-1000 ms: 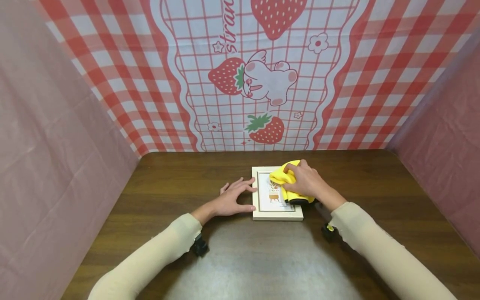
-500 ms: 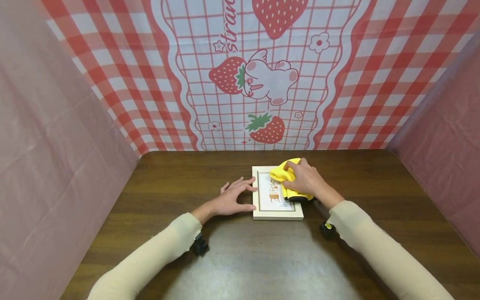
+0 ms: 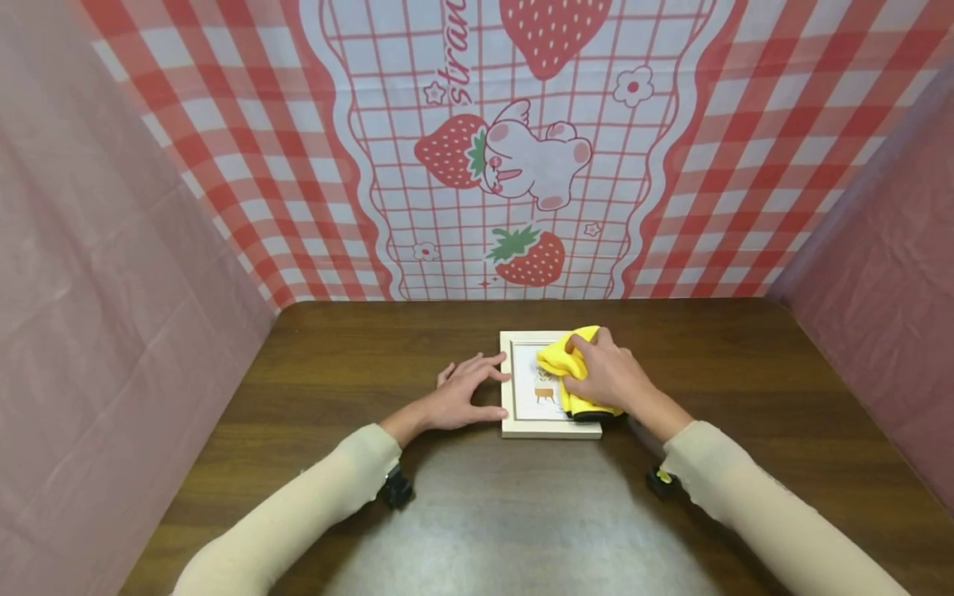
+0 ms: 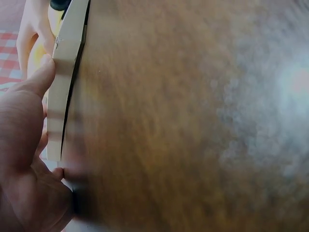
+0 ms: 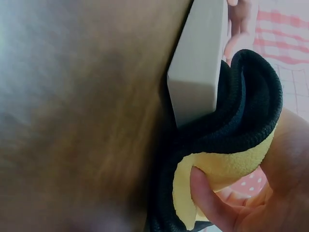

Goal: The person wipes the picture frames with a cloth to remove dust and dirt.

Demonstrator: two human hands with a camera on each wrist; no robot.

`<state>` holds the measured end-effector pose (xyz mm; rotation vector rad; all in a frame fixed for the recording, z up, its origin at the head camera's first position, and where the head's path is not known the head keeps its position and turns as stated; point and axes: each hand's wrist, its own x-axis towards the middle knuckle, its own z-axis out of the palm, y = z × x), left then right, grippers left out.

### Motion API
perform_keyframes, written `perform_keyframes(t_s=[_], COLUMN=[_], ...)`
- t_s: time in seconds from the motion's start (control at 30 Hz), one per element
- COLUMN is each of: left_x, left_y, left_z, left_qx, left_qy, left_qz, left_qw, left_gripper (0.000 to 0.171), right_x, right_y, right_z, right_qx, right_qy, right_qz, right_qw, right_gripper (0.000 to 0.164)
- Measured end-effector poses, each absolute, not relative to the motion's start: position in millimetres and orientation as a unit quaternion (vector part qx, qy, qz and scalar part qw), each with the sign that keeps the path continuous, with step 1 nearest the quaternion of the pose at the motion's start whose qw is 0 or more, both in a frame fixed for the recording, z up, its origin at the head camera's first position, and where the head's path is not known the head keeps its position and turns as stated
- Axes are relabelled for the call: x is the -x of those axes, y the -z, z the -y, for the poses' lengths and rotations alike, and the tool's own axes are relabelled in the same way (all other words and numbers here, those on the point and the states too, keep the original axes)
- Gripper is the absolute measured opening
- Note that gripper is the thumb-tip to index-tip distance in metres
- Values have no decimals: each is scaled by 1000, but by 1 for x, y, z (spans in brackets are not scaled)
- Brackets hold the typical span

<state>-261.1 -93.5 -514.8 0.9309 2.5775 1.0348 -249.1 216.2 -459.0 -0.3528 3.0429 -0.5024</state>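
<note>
A cream picture frame [image 3: 551,430] lies flat on the table, with a small print of a potted plant on a stand inside it. My left hand [image 3: 464,397] rests at its left side, thumb and spread fingertips touching the border. In the left wrist view the left thumb [image 4: 44,77] lies along the frame's edge [image 4: 60,104]. With my right hand [image 3: 613,374] I grip a bunched yellow cloth [image 3: 564,361] over the right part of the frame, covering some of the print. The right wrist view shows the cloth's dark edging [image 5: 258,104] folded against a frame corner [image 5: 195,77].
The brown wooden table [image 3: 492,513] stretches around the frame, shiny near the front. A red-and-white checked strawberry curtain [image 3: 537,165] hangs behind it, and pink cloth walls [image 3: 119,290] stand at both sides. Black wrist cameras [image 3: 397,487] sit under the cuffs.
My right hand and the yellow cloth have shifted slightly up, then down towards me over the frame. The left hand and the frame have stayed in place.
</note>
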Motion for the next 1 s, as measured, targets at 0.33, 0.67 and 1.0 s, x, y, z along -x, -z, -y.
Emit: perform_keyframes(t_s=[0.33, 0.67, 1.0], left_x=[260, 260, 261], left_y=[514, 513, 514], left_z=[94, 95, 94], left_qx=[-316, -319, -319], left_qy=[-358, -358, -352], left_qz=[-871, -871, -873], left_qw=[110, 107, 112], left_gripper=[57, 56, 58], right_x=[221, 202, 203], right_y=[460, 459, 453], right_z=[-216, -215, -218], right_qx=[120, 128, 139], right_qy=[164, 179, 185], right_qz=[-979, -976, -973], right_qw=[10, -7, -16], right_gripper=[55, 51, 52])
